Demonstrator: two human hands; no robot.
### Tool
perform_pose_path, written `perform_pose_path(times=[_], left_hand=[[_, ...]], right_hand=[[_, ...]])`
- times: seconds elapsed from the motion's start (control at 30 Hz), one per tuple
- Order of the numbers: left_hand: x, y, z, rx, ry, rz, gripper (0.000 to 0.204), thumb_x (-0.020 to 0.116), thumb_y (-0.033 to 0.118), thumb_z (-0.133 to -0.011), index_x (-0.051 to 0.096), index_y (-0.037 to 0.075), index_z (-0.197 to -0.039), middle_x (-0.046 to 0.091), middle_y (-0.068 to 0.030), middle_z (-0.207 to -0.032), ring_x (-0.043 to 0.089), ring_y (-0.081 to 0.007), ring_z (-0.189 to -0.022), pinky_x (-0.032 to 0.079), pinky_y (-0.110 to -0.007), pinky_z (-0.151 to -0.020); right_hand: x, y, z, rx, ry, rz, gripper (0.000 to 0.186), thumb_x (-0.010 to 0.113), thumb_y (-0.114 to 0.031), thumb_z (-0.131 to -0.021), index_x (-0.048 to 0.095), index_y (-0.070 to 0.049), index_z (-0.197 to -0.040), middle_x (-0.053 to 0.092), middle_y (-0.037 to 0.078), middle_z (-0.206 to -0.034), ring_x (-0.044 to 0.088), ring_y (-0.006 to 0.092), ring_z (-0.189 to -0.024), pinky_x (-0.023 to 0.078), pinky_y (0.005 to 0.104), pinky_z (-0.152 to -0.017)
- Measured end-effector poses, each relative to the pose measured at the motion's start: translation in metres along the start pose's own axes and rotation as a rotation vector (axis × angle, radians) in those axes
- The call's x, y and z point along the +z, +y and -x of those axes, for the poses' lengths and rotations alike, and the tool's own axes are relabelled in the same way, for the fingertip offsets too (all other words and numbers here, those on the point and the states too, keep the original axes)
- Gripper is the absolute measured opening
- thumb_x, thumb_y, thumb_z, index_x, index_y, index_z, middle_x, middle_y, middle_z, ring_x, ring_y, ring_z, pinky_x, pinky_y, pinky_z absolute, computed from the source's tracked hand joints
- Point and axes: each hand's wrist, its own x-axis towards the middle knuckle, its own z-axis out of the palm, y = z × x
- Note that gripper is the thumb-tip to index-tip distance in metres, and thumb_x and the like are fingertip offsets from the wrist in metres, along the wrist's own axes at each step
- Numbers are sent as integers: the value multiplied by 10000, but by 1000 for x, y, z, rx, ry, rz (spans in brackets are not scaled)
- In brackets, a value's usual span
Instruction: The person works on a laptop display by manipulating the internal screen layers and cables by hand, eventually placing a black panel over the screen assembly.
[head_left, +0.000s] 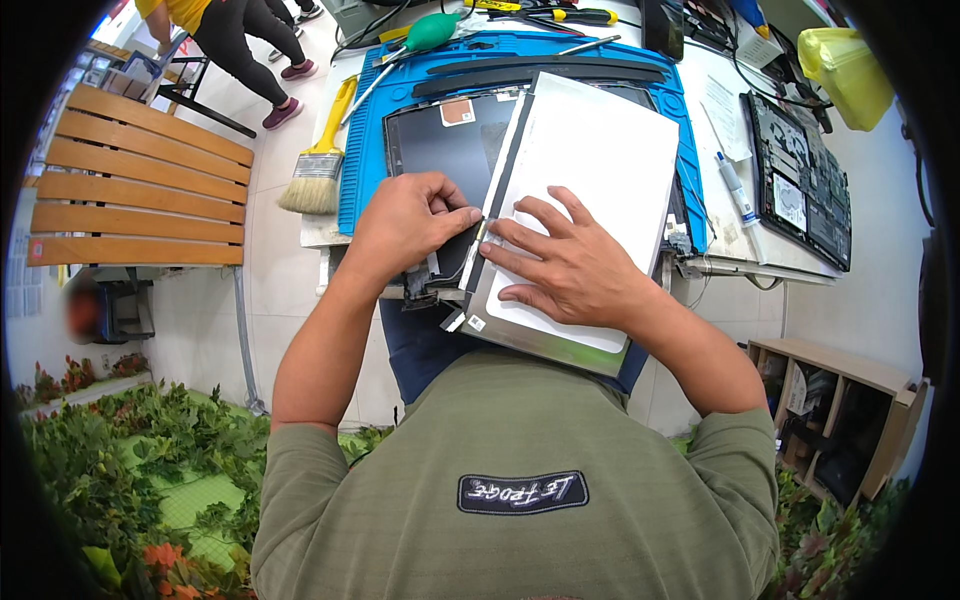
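Observation:
A flat screen panel with a white sheet (600,150) and a dark strip along its left edge lies tilted over a dark lid part (430,150) on the blue mat (355,200). My left hand (420,215) is closed in a pinch at the panel's left edge; what its fingertips hold is too small to make out. My right hand (565,265) rests on the white panel with fingers spread, its index and middle fingertips near that edge.
A yellow brush (312,180), green blower (430,35) and screwdrivers (585,17) lie around the mat. An opened laptop (800,180) and glue tube (737,190) sit right. A yellow bag (845,75) is back right. A slatted wooden bench (140,175) and another person's legs (240,55) are left.

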Motion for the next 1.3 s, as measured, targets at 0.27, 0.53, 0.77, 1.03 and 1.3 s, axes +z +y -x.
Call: perform_pose_path(times=[0.27,0.53,0.77,1.03,1.3], left_hand=[[1,-6,6,128,-7,28,218,896,232,-906,847,54,-1021,726,-48,-744,645,-129,-641,505,-302,-608],[-2,-15,34,661,-51,-307,227,888,233,-893,901,183,-1114,677,-20,-843,677,-197,-730,523,-349,-618],[-1,-9,31,680,-39,-375,233,872,278,-895,894,189,-1109,677,-16,-874,680,-212,-754,532,-357,-633],[2,-7,29,716,-34,-354,196,831,283,-920,860,195,-1094,641,-12,-872,684,-237,-755,535,-402,-622],[-22,-3,27,728,-124,-297,268,888,260,-848,870,151,-1093,698,-46,-860,707,-260,-766,571,-366,-677]], right_hand=[[1,6,5,75,-8,-66,546,564,-479,-1135,656,-96,-1513,638,97,-1535,526,313,-1483,321,554,-1324],[0,13,6,37,19,-86,468,632,-388,-1105,686,-96,-1467,649,99,-1523,531,310,-1494,344,534,-1330],[0,19,2,45,49,-132,381,689,-308,-1078,723,-82,-1384,674,113,-1481,564,319,-1465,394,500,-1306],[-4,19,-2,49,140,-160,290,723,-233,-1043,744,-48,-1264,699,143,-1384,599,355,-1379,458,477,-1215],[-5,19,-6,21,105,-136,401,745,-285,-1016,735,-74,-1358,665,127,-1460,589,372,-1374,458,509,-1199]])
